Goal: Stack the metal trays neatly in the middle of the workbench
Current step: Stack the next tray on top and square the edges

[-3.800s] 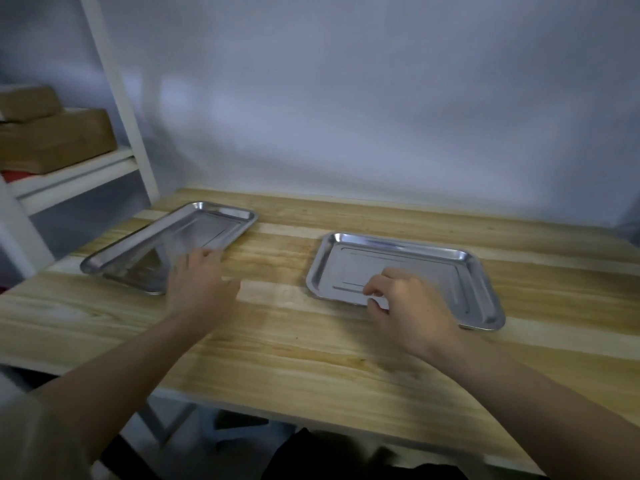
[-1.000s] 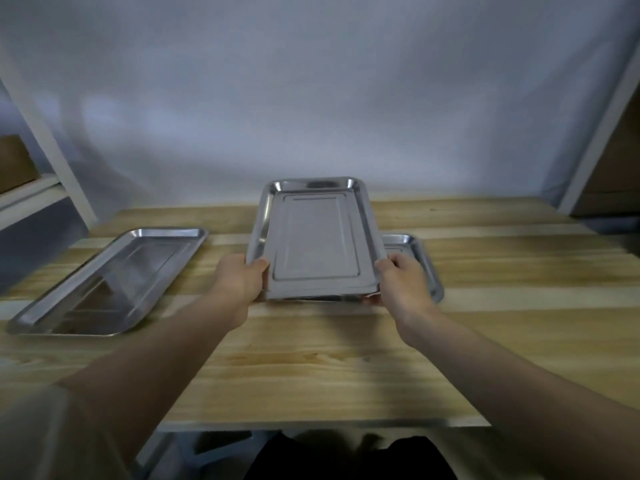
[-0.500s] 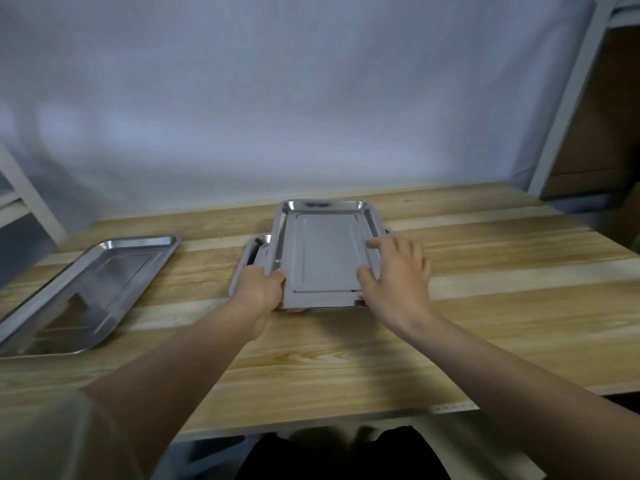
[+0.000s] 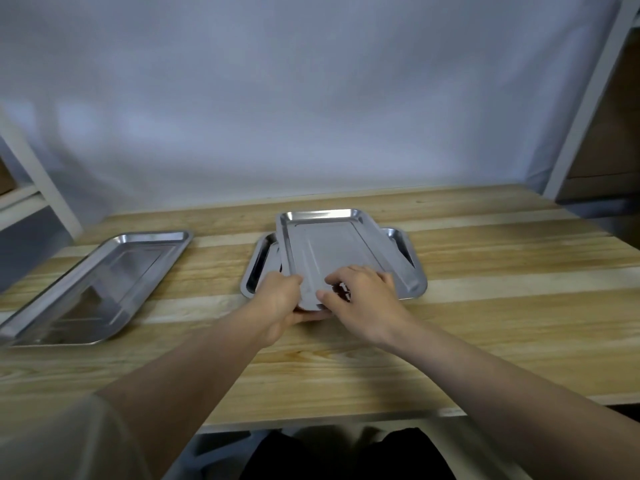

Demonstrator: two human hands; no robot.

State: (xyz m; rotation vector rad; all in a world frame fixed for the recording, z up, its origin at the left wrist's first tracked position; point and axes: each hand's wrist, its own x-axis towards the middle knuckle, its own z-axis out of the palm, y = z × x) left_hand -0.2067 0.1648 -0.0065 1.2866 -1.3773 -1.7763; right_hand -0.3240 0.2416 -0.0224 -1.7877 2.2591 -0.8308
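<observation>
A metal tray (image 4: 325, 244) lies crosswise on a second tray (image 4: 410, 271) in the middle of the wooden workbench (image 4: 485, 323), its long side pointing away from me. My left hand (image 4: 280, 299) grips the top tray's near left corner. My right hand (image 4: 363, 296) rests on its near edge with fingers curled over the tray floor. A third tray (image 4: 100, 282) lies alone at the left of the bench.
White shelf uprights stand at the left (image 4: 38, 174) and right (image 4: 585, 109) ends of the bench. A pale wall (image 4: 311, 98) closes the back. The bench's front edge (image 4: 311, 420) runs just before my body.
The top tray has come down from mid-air onto the lower tray. My right hand slid from the tray's right side to its near edge.
</observation>
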